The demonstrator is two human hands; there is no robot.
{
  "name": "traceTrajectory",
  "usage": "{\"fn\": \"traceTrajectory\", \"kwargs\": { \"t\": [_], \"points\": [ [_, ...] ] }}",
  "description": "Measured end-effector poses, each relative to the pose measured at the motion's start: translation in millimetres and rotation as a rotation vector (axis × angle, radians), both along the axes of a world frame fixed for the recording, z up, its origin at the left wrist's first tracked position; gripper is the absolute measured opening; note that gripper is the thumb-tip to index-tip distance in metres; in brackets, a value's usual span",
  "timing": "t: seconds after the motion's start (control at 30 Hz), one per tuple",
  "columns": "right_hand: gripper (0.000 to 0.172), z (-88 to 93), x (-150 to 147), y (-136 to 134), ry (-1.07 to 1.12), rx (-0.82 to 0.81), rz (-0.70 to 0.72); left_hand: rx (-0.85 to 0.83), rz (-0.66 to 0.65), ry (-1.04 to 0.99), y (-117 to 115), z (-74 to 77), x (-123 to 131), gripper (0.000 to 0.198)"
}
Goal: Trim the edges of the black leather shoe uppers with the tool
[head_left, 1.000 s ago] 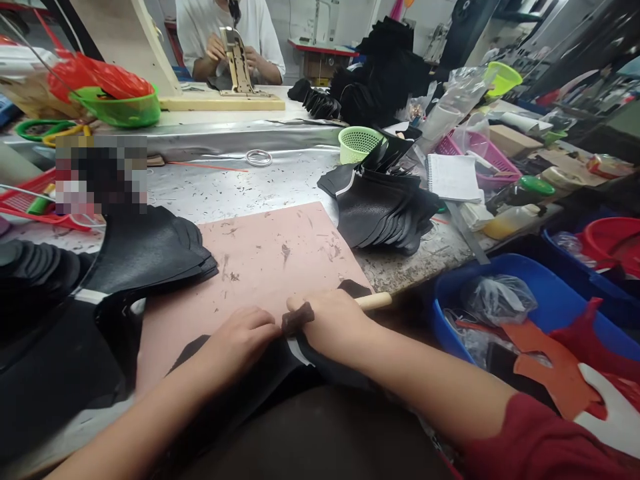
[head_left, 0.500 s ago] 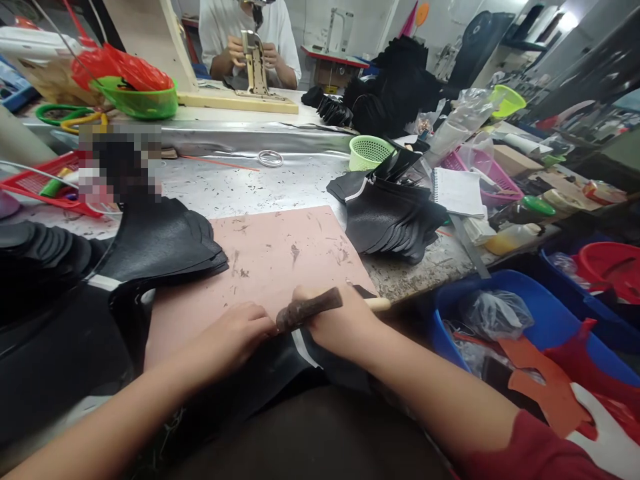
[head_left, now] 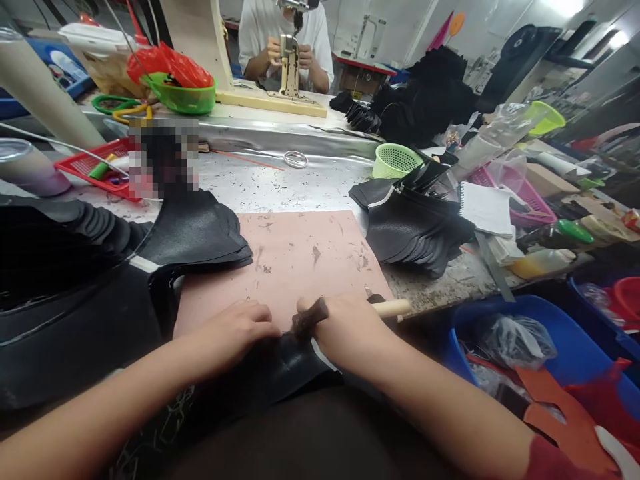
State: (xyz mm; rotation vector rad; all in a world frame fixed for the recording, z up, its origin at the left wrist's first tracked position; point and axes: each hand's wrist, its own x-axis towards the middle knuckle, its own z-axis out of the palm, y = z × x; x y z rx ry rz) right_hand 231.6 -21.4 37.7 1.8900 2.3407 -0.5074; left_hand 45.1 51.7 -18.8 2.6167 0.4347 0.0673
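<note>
My right hand [head_left: 347, 330] is closed around a hammer [head_left: 310, 317]. Its dark head points toward my left fingers, and the pale wooden handle sticks out behind the fist. Close by, my left hand [head_left: 245, 323] has its fingers bent over the edge of a black leather piece [head_left: 293, 360], which hangs over the near side of a pink board [head_left: 300, 260]. The hammer head is right at the leather's edge, near the left fingertips. A pale strip on the leather shows beside my right hand. The left fingertips are partly hidden.
Stacks of black leather pieces lie left [head_left: 200, 230] and right [head_left: 415, 227] of the board. Behind are a green basket [head_left: 395, 161] and a red tray [head_left: 100, 175]. A blue bin [head_left: 460, 333] of scraps stands at right. A person sits at a sewing machine [head_left: 290, 73] opposite.
The view has swung left, so everything sits farther right. The hammer head has turned and dropped closer to the leather's edge. My left hand stays on the leather.
</note>
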Motion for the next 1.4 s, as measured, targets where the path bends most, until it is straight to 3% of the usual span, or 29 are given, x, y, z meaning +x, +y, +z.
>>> {"fn": "traceTrajectory", "kwargs": {
  "t": [0.2, 0.3, 0.5, 0.6, 0.73, 0.93, 1.2, 1.3, 1.4],
  "points": [
    [0.015, -1.5, -9, 5, -0.058, -0.038, 0.025, -0.004, 0.016, -0.013, 2, 0.7, -12, 0.034],
    [0.016, -3.6, -15, 8, -0.034, 0.004, 0.012, -0.097, 0.046, 0.0, 4, 0.3, -19, 0.03],
    [0.017, -3.7, -27, 14, -0.058, -0.012, 0.11, -0.052, 0.07, -0.064, 6, -7.6, -33, 0.032],
    [0.018, -4.9, -33, 16, -0.05, 0.019, 0.108, -0.132, 0.079, -0.09, 7, -10.7, -39, 0.03],
    [0.017, -6.9, -38, 20, -0.059, -0.016, 0.172, -0.072, 0.085, -0.123, 9, -8.5, -45, 0.026],
    [0.02, -7.9, -44, 23, -0.06, -0.018, 0.145, -0.084, 0.071, -0.063, 9, -3.9, -52, 0.028],
    [0.02, -7.8, -55, 28, -0.095, 0.025, 0.211, 0.086, 0.034, -0.177, -2, -10.3, -63, 0.03],
    [0.019, -5.6, -59, 30, -0.105, 0.024, 0.255, 0.178, 0.069, -0.111, -16, -12.0, -75, 0.034],
    [0.019, -4.8, -62, 33, -0.089, 0.062, 0.208, 0.277, 0.124, -0.043, -30, -10.1, -84, 0.038]
  ]
}}
